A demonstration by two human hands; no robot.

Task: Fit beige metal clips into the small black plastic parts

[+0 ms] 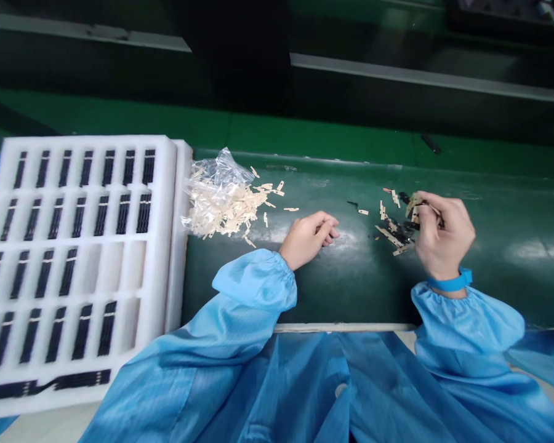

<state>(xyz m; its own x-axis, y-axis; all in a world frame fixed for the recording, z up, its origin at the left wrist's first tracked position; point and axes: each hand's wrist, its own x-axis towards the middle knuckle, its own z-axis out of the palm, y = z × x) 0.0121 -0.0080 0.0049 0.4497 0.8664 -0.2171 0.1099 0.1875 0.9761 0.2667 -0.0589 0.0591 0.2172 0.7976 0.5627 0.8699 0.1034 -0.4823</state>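
My right hand (447,232) pinches a few small flat cream pieces (414,206) with dark bits among them; its fingers hide part of the bunch. Just left of and below it lies a loose pile of black pieces (399,232) mixed with cream strips (388,237) with small holes. My left hand (310,237) rests over the green work surface with fingers curled and thumb against them; whatever may be inside is hidden. Between the hands lie a single cream piece (362,212) and a thin black piece (352,203).
At the left, a white foam tray (159,258) holds rows of black strips in slots; several slots are bare. Beside it, a heap of cream pieces (233,212) spills from a clear plastic bag (219,169). A dark object (431,144) lies at the back right.
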